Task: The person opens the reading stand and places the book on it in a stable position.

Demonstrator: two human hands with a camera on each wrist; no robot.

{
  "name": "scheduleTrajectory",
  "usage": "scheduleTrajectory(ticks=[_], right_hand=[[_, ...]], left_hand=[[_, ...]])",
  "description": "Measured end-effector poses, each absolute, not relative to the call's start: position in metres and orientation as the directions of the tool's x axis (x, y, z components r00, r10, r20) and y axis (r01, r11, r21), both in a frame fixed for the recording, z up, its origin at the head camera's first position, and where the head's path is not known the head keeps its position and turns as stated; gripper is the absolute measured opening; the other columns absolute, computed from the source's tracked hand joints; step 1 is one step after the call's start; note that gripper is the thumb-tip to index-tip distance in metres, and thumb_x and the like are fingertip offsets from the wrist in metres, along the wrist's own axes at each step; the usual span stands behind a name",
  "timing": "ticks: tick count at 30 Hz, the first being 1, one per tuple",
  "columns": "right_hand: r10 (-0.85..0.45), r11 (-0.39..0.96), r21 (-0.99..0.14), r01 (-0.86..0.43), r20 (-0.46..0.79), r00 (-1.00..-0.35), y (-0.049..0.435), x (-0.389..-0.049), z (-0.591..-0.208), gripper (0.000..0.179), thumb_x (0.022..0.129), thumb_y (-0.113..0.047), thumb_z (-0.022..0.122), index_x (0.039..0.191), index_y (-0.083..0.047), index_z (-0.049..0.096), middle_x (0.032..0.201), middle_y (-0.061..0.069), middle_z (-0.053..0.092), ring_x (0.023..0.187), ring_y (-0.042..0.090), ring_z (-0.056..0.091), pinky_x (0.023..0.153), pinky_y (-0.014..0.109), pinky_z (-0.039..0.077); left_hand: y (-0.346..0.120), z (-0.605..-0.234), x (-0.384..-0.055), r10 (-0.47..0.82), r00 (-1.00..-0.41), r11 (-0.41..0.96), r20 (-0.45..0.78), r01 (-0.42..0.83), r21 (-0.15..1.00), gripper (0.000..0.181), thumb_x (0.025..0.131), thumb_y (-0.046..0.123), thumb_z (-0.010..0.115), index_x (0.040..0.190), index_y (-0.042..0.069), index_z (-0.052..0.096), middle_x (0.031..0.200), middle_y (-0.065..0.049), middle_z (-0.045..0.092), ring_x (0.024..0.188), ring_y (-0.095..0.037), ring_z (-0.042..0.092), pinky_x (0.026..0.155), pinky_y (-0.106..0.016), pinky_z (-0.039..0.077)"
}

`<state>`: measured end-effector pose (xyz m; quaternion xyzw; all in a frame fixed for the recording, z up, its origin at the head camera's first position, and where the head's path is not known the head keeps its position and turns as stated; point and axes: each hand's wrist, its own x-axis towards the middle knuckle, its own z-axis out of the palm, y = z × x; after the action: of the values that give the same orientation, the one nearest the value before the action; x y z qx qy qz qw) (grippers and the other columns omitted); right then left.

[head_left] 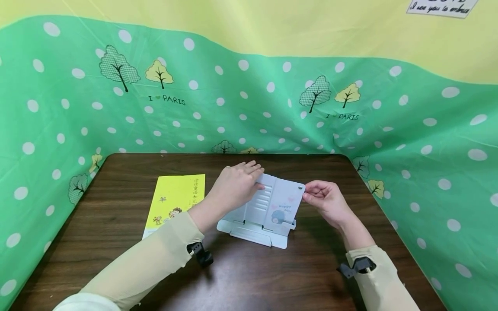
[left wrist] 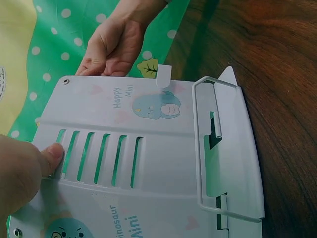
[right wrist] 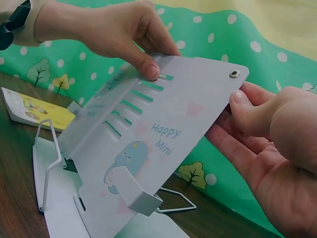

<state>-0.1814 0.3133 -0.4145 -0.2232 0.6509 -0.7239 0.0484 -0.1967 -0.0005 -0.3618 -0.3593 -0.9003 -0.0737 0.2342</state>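
White and leaning back, the stand (head_left: 258, 214) is on the brown table (head_left: 311, 272), beside the yellow book (head_left: 179, 194). The left hand (head_left: 236, 185) pinches its top edge; the right hand (head_left: 328, 201) pinches its top corner. Opening it looks done (no book sits on it); letting go is left.

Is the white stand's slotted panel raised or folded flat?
Raised, at a slant: the slotted panel slopes up from its base, left hand gripping its top.

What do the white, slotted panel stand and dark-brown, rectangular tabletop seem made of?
White stand: probably painted metal, possibly plastic, satin; thin, crisply bent panels, soft sheen.
Tabletop: wood or wood-look laminate, low gloss; dark streaked grain, blurry highlight.
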Motion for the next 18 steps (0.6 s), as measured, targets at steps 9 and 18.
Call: scheduleTrajectory(ticks=[9,18], right_hand=[[-0.529,-0.103,-0.970,-0.219,0.239,-0.814,0.3136,-0.1846,-0.4189,0.031,0.102,0.014,0.058,0.131,0.010,0.068,0.119,0.012,0.077,0.102,0.020,0.075,0.091,0.037,0.060],[-0.596,-0.204,-0.958,-0.200,0.283,-0.751,0.3130,-0.1834,-0.4212,0.035,0.102,0.018,0.053,0.128,0.006,0.073,0.118,0.012,0.077,0.103,0.018,0.074,0.092,0.033,0.060]], left_hand=[[0.0004,-0.3610,-0.1959,0.615,-0.607,0.715,0.504,0.699,-0.031,0.038,0.099,0.032,0.078,0.129,0.008,0.076,0.129,-0.007,0.074,0.126,-0.023,0.067,0.102,-0.039,0.055],[-0.0004,-0.3597,-0.1954,0.610,-0.633,0.718,0.477,0.696,0.006,0.042,0.099,0.033,0.078,0.133,0.009,0.075,0.133,-0.007,0.072,0.128,-0.024,0.066,0.101,-0.041,0.056]])
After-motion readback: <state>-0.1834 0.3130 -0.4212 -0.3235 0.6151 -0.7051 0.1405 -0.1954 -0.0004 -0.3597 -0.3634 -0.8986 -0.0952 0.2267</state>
